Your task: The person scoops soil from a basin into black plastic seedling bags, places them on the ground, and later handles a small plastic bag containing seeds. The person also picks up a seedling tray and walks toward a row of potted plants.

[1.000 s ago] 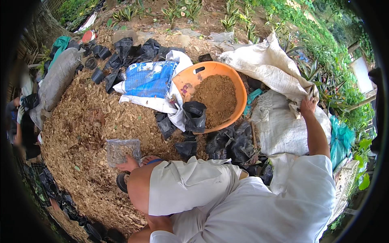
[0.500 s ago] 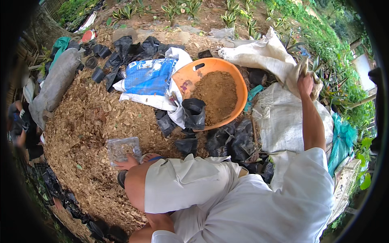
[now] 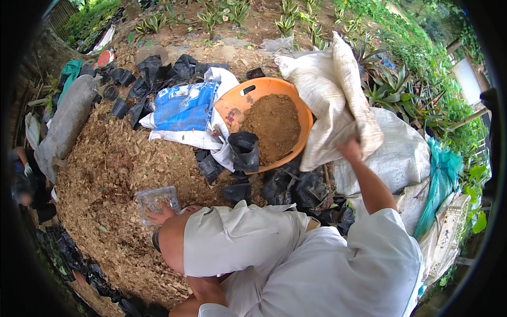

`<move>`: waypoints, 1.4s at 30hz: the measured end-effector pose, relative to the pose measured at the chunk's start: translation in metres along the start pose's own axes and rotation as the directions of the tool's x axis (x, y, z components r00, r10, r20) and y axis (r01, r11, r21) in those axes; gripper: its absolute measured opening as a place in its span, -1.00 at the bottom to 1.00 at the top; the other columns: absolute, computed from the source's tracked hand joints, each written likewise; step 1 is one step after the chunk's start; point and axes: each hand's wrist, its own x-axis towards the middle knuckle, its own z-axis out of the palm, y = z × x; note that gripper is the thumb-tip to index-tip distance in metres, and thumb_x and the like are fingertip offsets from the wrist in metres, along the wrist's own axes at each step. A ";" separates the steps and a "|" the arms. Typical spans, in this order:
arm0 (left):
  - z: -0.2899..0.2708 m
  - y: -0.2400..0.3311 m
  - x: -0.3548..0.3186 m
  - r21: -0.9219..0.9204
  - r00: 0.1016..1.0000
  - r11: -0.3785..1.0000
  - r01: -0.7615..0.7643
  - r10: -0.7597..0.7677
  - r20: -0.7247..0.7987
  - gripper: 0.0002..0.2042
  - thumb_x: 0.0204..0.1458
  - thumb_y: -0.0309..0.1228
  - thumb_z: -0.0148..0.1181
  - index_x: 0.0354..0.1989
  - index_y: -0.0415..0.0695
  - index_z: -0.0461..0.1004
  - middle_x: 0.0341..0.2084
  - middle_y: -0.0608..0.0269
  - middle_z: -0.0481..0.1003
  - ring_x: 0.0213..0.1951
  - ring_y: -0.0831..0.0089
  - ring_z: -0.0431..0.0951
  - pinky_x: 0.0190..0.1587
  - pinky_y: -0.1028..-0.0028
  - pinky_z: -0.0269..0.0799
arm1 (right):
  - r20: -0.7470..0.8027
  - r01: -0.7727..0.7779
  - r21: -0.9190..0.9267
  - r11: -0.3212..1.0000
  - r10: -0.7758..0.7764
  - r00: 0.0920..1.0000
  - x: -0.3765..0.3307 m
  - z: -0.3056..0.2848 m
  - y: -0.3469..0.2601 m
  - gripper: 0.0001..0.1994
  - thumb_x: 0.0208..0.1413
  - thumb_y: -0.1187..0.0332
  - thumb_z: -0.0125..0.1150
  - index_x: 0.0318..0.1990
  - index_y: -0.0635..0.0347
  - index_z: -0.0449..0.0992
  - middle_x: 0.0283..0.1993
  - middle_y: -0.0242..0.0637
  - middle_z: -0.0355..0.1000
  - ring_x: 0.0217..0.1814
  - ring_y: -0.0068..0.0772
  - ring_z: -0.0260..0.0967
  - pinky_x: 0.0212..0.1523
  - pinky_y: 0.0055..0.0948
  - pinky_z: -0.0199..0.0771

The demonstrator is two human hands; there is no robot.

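My left hand lies with its fingers spread on a clear plastic container, which rests on wood chips beside my knee. Part of that hand is behind the knee. My right hand is at the lower end of a whitish woven sack; motion blurs its fingers, so its grip on the cloth does not show. The sack is bunched and folded against the right rim of an orange tub. Brown soil fills much of the tub.
A blue and white sack and black plant bags lie left of the tub. Right of it sits a full white sack with teal netting. A grey sack and another person are at the far left.
My right hand has come down and left toward me. The whitish sack has swung from the upper right and folded down beside the tub. My left hand stays on the container.
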 end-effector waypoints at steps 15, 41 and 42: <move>-0.003 0.006 -0.015 -0.386 0.997 0.922 0.025 -0.052 -0.059 -0.30 0.11 -0.22 0.35 0.44 0.01 0.23 0.45 -0.07 0.05 0.44 -0.11 0.11 0.30 -0.04 0.27 | -0.721 0.293 -0.054 0.955 -0.241 0.650 0.070 -0.147 -0.109 -0.66 0.38 0.10 -0.02 -0.12 0.20 0.51 -0.14 0.06 0.56 -0.07 0.14 0.54 -0.18 0.13 0.49; -0.064 0.035 -0.050 -0.626 0.999 0.780 -0.018 -0.004 -0.034 -0.26 0.11 -0.33 0.34 0.44 -0.24 0.15 0.44 -0.19 0.12 0.48 -0.12 0.07 0.49 0.05 0.02 | 0.058 0.439 -0.826 0.352 -0.723 0.688 0.025 0.028 -0.368 -0.66 0.30 0.27 0.08 0.16 0.06 0.61 0.36 -0.12 0.43 0.42 -0.14 0.34 0.49 0.05 0.15; -0.066 0.041 -0.053 -0.627 1.000 0.779 -0.003 -0.003 -0.008 -0.26 0.11 -0.34 0.33 0.45 -0.24 0.14 0.44 -0.19 0.11 0.49 -0.12 0.06 0.49 0.04 0.03 | 0.118 0.455 -0.797 0.398 -0.636 0.763 0.011 0.031 -0.374 -0.66 0.30 0.26 0.10 0.13 0.07 0.64 0.29 -0.12 0.49 0.33 -0.15 0.43 0.35 0.03 0.33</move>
